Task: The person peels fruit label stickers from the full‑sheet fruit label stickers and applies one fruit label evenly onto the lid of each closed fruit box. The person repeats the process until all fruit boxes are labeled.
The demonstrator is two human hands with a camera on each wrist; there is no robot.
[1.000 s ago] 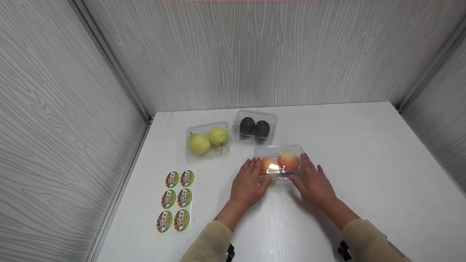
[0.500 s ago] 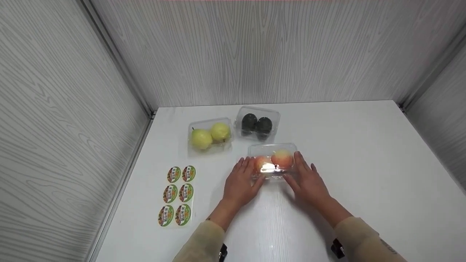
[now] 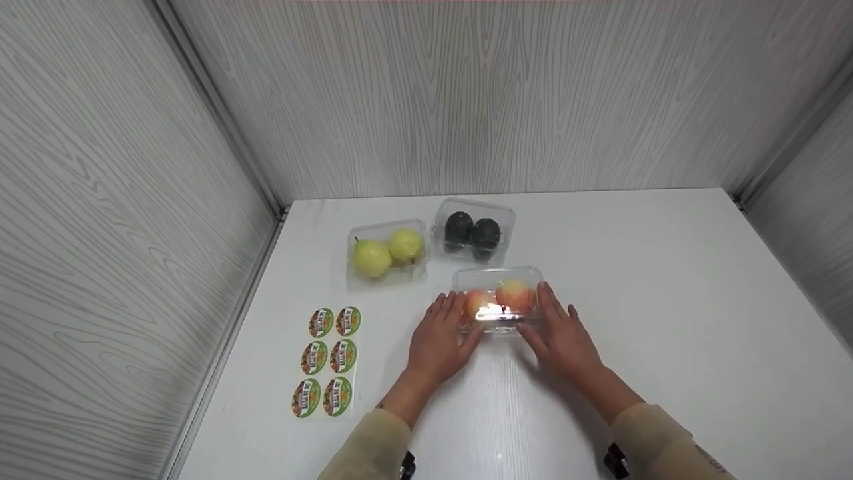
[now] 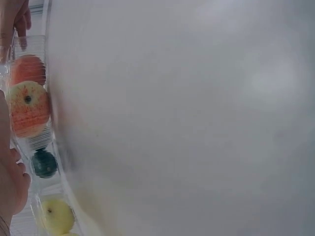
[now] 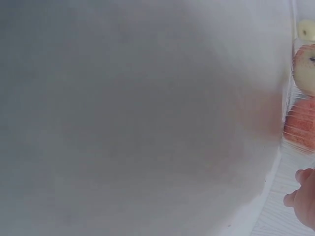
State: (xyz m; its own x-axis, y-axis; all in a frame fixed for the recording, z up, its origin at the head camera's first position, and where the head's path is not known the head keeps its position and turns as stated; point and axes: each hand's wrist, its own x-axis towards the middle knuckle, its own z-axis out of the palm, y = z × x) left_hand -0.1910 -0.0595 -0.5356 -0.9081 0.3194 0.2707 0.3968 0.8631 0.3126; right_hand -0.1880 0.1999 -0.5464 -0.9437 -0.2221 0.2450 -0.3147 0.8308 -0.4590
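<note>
Fingers extended, unclenched, our left grip (image 3: 436, 343) and right grip (image 3: 566, 343) touch the ends of a clear apple box (image 3: 476, 279) on the tabletop (image 3: 666, 300); beyond it we see a pear box (image 3: 376, 231) and an avocado box (image 3: 476, 204), with a sticker sheet (image 3: 328, 360) leftward.

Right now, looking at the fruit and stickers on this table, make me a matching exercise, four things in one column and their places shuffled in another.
Things
1. Red-and-yellow fruits
2. Pears
3. Dark fruits
4. Round stickers

Places
A. In the rearmost clear box
B. In two columns, left of the left hand
C. In the front clear box, between left hand and right hand
D. In the leftmost clear box

Pairs: 1-C, 2-D, 3-A, 4-B
</note>
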